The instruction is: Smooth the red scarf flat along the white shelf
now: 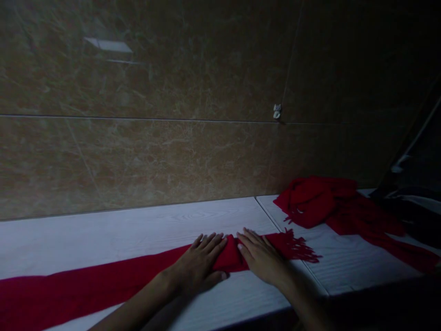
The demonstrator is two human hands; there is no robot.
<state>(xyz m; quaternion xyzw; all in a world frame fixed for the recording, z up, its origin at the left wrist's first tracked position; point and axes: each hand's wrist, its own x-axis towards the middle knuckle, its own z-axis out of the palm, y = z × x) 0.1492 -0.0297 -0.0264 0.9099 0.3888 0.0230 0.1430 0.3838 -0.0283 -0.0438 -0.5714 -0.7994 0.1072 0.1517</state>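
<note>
A red scarf (103,282) is seen laid lengthwise on the white, wood-grained table (103,239), from the left edge of the view to a fringe (301,248) of loose tassels at its right end. It is flattened into a long strip, and a thick raised fold (229,255) is formed across it between the hands. The left hand (198,264) is laid palm down on the scarf just left of the fold, its fingers pointed away and its thumb stretched toward the right along the near edge. The right hand (262,257) is set palm down on the other side, angled up and to the left, its thumb placed beside the fold. Both grips are spread, with nothing pinched. The seam of the table is crossed by the fringed end. Farther right, a crumpled red heap (317,202), also tasselled, is piled near the wall (172,92).
</note>
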